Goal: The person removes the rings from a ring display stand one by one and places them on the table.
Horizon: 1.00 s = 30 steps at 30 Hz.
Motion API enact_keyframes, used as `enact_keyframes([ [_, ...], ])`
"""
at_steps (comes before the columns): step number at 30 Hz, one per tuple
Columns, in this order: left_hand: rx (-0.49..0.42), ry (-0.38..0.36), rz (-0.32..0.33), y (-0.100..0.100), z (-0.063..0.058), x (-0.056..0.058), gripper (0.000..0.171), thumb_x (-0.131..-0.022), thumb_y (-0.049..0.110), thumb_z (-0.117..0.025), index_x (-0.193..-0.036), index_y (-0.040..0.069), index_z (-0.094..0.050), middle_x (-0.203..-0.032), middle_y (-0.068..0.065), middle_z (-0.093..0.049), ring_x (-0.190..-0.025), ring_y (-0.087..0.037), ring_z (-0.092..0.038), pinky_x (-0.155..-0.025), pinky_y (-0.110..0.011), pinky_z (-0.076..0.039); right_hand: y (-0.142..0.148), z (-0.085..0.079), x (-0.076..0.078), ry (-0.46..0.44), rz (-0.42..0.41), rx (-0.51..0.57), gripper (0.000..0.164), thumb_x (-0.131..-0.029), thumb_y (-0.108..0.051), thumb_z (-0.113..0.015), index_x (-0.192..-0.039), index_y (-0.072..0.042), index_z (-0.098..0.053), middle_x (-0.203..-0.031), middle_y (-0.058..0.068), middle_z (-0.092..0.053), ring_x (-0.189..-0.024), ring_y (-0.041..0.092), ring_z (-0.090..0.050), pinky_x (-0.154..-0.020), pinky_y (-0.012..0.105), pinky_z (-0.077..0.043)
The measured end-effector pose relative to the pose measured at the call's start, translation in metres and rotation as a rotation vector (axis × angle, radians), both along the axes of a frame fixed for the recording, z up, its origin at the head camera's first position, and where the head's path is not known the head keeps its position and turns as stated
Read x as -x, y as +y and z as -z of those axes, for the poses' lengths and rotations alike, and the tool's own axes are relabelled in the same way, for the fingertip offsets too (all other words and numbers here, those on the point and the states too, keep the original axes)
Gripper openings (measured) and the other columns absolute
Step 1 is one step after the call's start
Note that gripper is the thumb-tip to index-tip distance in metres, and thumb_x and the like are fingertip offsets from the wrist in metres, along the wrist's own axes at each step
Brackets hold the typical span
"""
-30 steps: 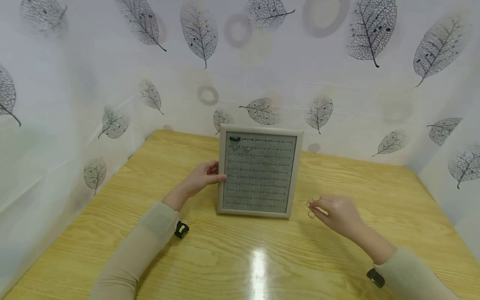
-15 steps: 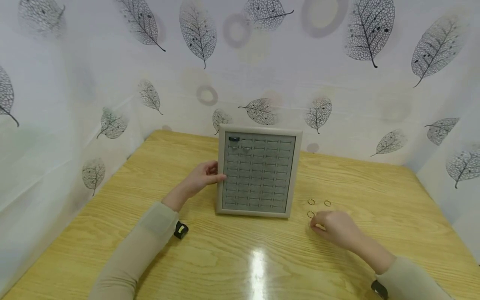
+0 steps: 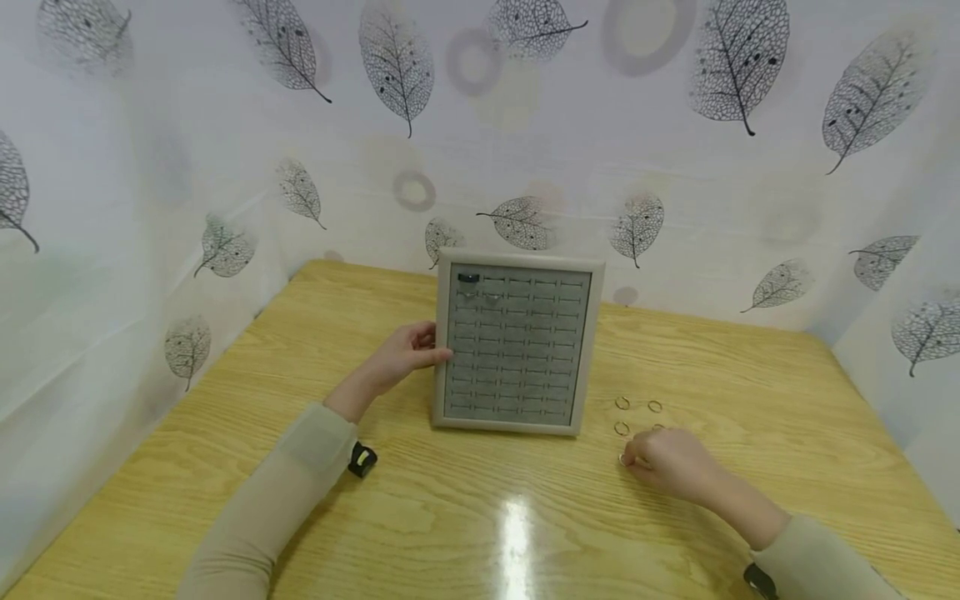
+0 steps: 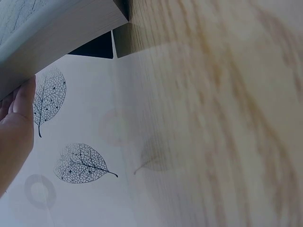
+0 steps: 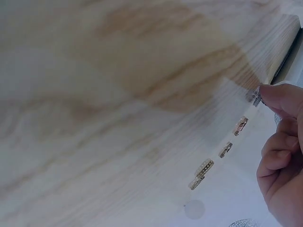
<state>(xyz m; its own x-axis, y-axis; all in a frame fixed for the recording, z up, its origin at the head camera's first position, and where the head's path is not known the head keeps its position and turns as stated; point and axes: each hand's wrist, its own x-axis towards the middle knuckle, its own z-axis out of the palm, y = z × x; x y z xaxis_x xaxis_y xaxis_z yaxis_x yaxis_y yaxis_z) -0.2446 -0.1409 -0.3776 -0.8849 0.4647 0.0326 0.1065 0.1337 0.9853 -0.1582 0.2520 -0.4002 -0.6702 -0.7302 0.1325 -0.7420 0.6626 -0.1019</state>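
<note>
A ring display board (image 3: 517,358) with a pale frame and grey slotted face stands tilted back on the table. My left hand (image 3: 408,354) grips its left edge, thumb at the front; in the left wrist view, the fingers (image 4: 19,101) meet the frame's side. A dark ring (image 3: 468,278) sits in the top-left slot, with two silvery rings (image 3: 492,297) in the row below. To the right, my right hand (image 3: 671,462) pinches a silvery ring (image 5: 257,98) low at the table, the other fingers curled. Several gold-toned rings (image 3: 622,403) lie just beyond that hand.
The wooden table (image 3: 420,517) reaches back to a leaf-printed cloth (image 3: 540,150) hung behind and at both sides. In the right wrist view the loose rings (image 5: 204,168) lie in a line beside the hand. A black wrist device (image 3: 363,459) is under the left sleeve.
My right hand has moved from the far rings toward the near one, uncovering several rings on the table. My left hand and the display board have stayed put.
</note>
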Motion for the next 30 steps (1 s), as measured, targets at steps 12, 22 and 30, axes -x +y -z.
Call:
enact_keyframes([
  [12,0.001,0.006,-0.009,0.0,0.001,0.0,0.051,-0.085,0.016,-0.061,-0.126,-0.004,-0.04,-0.116,-0.018,-0.052,-0.104,-0.025,-0.051,-0.087,-0.034,-0.043,0.004,0.002,0.003,0.013,0.018,0.057,0.009,-0.069,-0.008,-0.071,-0.071,-0.015,-0.066,-0.07,-0.007,-0.063,-0.058,0.004,-0.055,-0.047,0.018,-0.044],
  [22,0.005,0.003,-0.011,0.001,0.001,0.001,0.049,-0.085,0.015,-0.06,-0.125,-0.005,-0.041,-0.114,-0.018,-0.053,-0.102,-0.025,-0.052,-0.086,-0.034,-0.044,-0.009,-0.018,0.005,0.066,0.06,0.127,0.011,-0.069,-0.011,-0.073,-0.079,-0.011,-0.067,-0.073,-0.004,-0.063,-0.054,0.0,-0.047,-0.043,0.017,-0.038],
  [30,0.006,0.003,-0.008,0.001,0.0,0.0,0.049,-0.085,0.014,-0.06,-0.125,-0.006,-0.04,-0.113,-0.019,-0.053,-0.1,-0.024,-0.052,-0.085,-0.034,-0.045,-0.022,-0.028,0.015,0.211,0.01,0.274,0.016,-0.065,-0.007,-0.073,-0.079,-0.011,-0.067,-0.058,-0.016,-0.045,-0.048,-0.005,-0.025,-0.038,0.013,-0.022],
])
